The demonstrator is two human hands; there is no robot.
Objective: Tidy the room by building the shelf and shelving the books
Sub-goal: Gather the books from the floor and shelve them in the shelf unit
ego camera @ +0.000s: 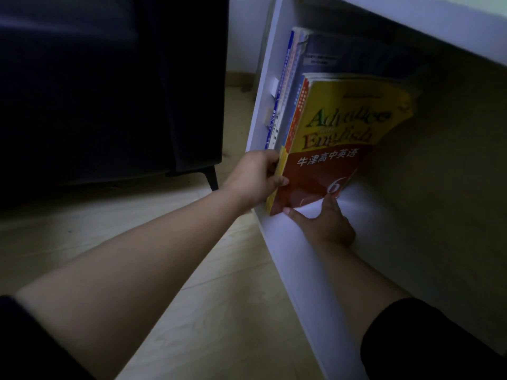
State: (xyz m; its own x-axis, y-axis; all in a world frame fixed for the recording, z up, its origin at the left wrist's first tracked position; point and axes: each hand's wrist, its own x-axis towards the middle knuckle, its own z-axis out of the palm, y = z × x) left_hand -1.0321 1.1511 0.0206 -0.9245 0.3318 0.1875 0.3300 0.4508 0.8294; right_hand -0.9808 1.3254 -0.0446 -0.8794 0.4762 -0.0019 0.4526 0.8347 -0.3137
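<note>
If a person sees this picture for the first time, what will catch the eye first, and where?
The yellow and red English textbook stands out first, leaning inside the white shelf against a row of other books. The left hand grips its near edge, while the right hand rests on the shelf board, fingers touching the book's lower edge. A dark sofa fills the upper left.

Left arm runs in from 8 o'clock, left hand (253, 178) curled round the spine edge of the yellow book (343, 127), thumb on the cover. Right arm angles up from 5 o'clock, right hand (326, 224) splayed out, thumb and forefinger touching the book's bottom edge.
</note>
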